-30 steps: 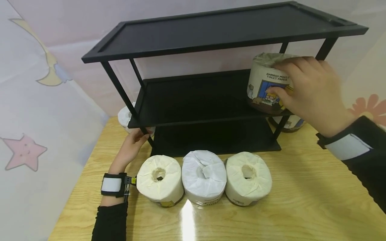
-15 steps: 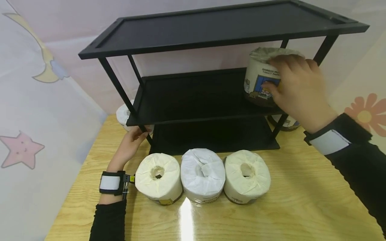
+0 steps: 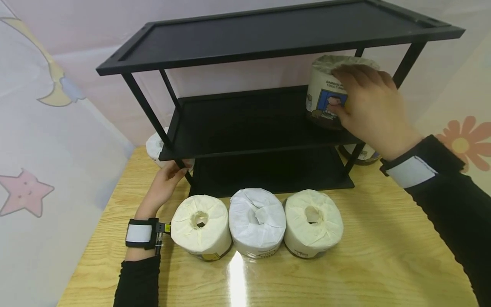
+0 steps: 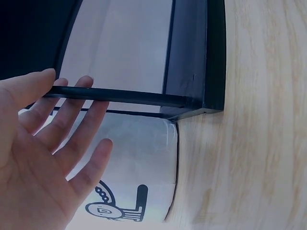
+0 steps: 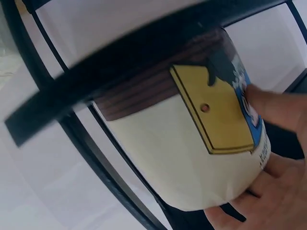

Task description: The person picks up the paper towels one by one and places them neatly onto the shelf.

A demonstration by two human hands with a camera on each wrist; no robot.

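Note:
My right hand (image 3: 372, 106) grips a wrapped toilet paper roll (image 3: 317, 91) at the right end of the black rack's middle shelf (image 3: 238, 123). Its thumb lies on the printed side, and the fingers reach over the top. In the right wrist view, a yellow door picture (image 5: 211, 110) shows on the wrapper, with the shelf edge crossing the roll's brown base. At the rack's lower left, my left hand (image 3: 163, 185) holds a thin black post (image 4: 139, 97) between thumb and fingers. Right behind those fingers, a white-wrapped roll (image 4: 139, 153) stands on the table.
Two cream rolls (image 3: 201, 245) and a white roll (image 3: 258, 217) stand in a row before the rack. Another roll (image 3: 362, 152) is partly hidden behind the right post. The top shelf (image 3: 268, 36) overhangs my right hand's roll. A patterned sheet (image 3: 76, 140) hangs behind.
My right hand has moved left and deeper over the middle shelf with the toilet paper roll. The left hand keeps its hold on the post. The view has shifted slightly.

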